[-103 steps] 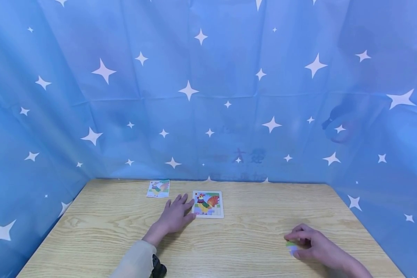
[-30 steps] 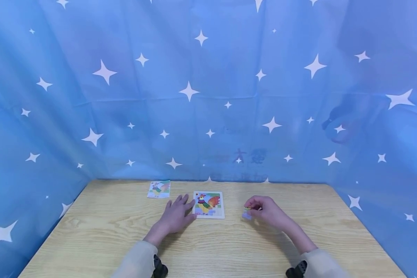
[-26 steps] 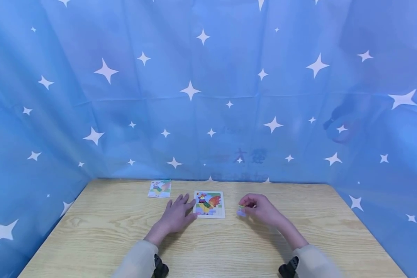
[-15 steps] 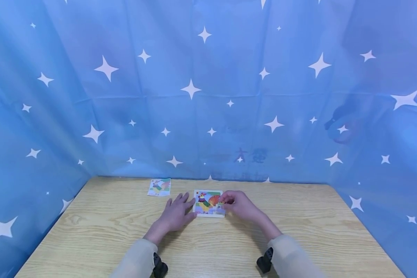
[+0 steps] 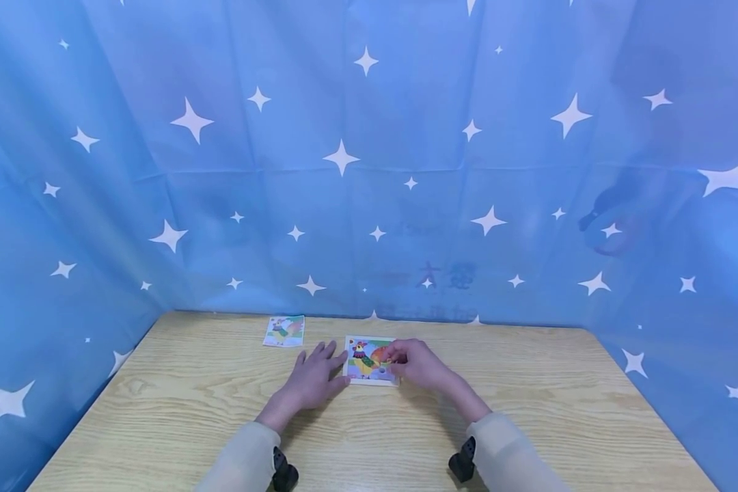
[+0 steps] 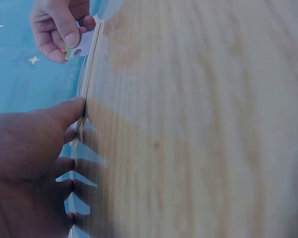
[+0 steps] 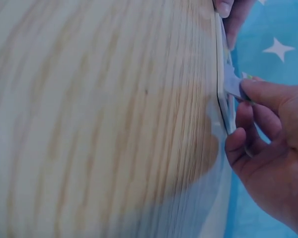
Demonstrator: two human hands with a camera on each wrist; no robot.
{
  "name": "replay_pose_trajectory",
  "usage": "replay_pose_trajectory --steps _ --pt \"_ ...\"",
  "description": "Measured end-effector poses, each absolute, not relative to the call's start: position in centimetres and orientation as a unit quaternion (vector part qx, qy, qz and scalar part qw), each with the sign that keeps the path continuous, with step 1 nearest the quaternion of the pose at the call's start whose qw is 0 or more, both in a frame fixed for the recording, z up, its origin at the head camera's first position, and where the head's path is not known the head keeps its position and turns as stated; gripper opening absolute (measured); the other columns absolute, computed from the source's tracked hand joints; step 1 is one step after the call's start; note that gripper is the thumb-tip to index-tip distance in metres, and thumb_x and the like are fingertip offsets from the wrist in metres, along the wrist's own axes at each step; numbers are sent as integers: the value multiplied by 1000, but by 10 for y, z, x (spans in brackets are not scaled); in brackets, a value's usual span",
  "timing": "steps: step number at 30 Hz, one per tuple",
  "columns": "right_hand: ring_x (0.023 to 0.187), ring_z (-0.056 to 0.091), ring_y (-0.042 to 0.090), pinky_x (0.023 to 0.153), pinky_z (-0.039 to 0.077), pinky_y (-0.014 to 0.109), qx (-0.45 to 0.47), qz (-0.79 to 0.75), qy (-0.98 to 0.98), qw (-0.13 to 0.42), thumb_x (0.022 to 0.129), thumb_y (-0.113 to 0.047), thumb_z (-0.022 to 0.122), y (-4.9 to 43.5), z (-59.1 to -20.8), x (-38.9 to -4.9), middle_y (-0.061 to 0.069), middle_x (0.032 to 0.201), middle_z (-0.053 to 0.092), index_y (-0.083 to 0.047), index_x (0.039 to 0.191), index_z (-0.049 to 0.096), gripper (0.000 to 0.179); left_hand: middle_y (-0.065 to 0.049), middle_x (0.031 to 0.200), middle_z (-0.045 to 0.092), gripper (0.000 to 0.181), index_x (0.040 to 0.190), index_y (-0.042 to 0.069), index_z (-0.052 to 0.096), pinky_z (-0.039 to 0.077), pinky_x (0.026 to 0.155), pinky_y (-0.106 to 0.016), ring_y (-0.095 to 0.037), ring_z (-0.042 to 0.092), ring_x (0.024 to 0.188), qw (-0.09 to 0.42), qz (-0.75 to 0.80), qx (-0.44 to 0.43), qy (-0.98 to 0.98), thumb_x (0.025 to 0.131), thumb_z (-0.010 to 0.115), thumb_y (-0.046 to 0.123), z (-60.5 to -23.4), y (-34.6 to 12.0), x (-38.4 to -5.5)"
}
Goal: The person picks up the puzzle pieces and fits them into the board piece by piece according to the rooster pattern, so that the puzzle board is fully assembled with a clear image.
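A square puzzle in a white tray [image 5: 372, 383] lies on the table, its picture a rooster with a red-orange tail. My left hand [image 5: 312, 379] rests flat with spread fingers at the tray's left edge, thumb at the near corner. At the tray's right side my right hand [image 5: 419, 362] pinches a puzzle piece [image 7: 232, 83] between thumb and fingers. The piece is pale lilac with a bit of green and is tilted over the tray's lower right part. In the left wrist view the same piece [image 6: 82, 48] shows between thumb and fingertips. My right fingers hide part of the puzzle's right side.
A small paper picture card [image 5: 284, 331] of the same rooster lies behind the left hand, near the table's back edge. The wooden table [image 5: 369, 444] is bordered by a blue curtain [image 5: 369, 205] with white stars at the back and sides.
My right hand has carried the puzzle piece from the right side of the table leftward to the tray. The left hand has stayed at the tray's left edge.
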State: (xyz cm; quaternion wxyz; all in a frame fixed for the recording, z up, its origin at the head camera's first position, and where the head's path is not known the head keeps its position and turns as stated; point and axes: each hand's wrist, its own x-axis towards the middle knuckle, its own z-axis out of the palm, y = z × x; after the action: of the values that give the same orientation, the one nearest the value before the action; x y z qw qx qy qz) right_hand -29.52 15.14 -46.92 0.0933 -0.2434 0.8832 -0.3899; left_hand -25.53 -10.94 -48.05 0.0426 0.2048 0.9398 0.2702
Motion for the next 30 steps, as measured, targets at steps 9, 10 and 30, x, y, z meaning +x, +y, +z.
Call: replay_pose_trajectory --steps 9,10,30 --pt "78 55 15 68 48 31 -252 -385 883 97 97 -1 66 149 -472 -296 1 96 67 -8 108 74 15 -27 160 34 56 150 2 52 15 116 -71 -48 25 149 40 270 204 940 103 62 33 -480 -109 -255" --pt "77 54 15 67 47 30 -251 -383 884 97 98 -2 67 149 -472 -296 0 95 66 -8 109 74 15 -27 160 34 56 150 2 52 15 116 -71 -48 25 149 40 270 204 940 103 62 33 -480 -109 -255" --pt "79 49 18 67 42 31 -269 -355 890 93 100 -4 65 148 -475 -295 1 97 59 -7 125 74 26 -26 160 35 56 149 3 53 16 116 -71 -47 25 150 43 262 200 943 103 63 33 -478 -108 -254"
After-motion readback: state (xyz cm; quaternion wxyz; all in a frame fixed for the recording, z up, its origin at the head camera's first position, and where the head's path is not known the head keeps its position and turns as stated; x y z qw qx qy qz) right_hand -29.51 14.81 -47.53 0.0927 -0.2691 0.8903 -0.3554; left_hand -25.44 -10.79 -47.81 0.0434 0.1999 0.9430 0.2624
